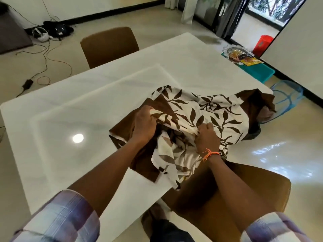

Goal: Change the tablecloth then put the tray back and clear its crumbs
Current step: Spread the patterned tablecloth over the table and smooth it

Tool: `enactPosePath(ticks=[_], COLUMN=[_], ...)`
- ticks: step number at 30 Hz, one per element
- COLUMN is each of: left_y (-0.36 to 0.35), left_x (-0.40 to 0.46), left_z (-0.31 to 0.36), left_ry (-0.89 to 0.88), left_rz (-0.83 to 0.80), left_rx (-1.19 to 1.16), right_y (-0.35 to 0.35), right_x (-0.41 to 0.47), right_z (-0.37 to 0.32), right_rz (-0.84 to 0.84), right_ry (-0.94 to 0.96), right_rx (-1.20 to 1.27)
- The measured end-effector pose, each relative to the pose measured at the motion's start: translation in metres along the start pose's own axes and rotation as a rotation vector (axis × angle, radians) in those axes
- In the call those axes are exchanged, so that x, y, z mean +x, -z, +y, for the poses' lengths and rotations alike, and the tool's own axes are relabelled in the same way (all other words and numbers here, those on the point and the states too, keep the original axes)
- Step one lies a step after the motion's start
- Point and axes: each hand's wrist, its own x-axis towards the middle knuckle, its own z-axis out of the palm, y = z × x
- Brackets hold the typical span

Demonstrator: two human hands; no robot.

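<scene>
Both hands bunch the tablecloth: left hand and right hand each fisted on a fold, probably gathering it into a bundle. Cloth sits under both hands at the white table corner, trailing off the edge past the right hand. Tray is well beyond the right hand, on a teal bin on the floor, holding snack packets; crumbs not discernible.

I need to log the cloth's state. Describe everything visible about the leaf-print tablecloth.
The tablecloth is soft woven-looking fabric, cream with dark brown leaves and plain brown panels. It lies bunched and crumpled on the white table near its right edge, part draping over that edge towards the brown chair. The left hand and right hand each grip a gathered fold.
</scene>
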Motion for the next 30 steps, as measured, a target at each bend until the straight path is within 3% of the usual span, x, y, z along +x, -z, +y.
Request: enactPosePath(ticks=[4, 6, 9, 12, 16, 19, 25, 30], left_y=[0.022, 0.027, 0.032, 0.034, 0.042, 0.054, 0.065, 0.058], left_x=[0.017, 0.032, 0.055, 0.073, 0.1, 0.118, 0.125, 0.123], left_z=[-0.011, -0.015, -0.016, -0.004, 0.022, 0.027, -0.01, -0.018], left_ry=[-0.518, -0.6, -0.452, -0.337, -0.269, -0.221, 0.033, 0.259], left_rz=[-0.078, -0.137, -0.16, -0.112, -0.013, 0.071, 0.146, 0.095], left_rx=[0.48, 0.674, 0.76, 0.677, 0.559, 0.574, 0.543, 0.218], right_y=[0.002, 0.005, 0.02, 0.038, 0.027, 0.011, -0.027, -0.008], right_x=[0.024, 0.04, 0.061, 0.075, 0.074, 0.063, 0.043, 0.072], right_z=[0.01, 0.019, 0.026, 0.024, 0.021, 0.027, 0.087, 0.083], right_rz=[-0.057, -0.158, -0.297, -0.28, -0.159, -0.017, -0.155, -0.102], right_ry=[-0.21, -0.148, 0.01, 0.15, 0.301, 0.076, -0.457, -0.526], right_rx=[0.271, 0.421, 0.564, 0.623, 0.25, 0.087, 0.108, 0.379])
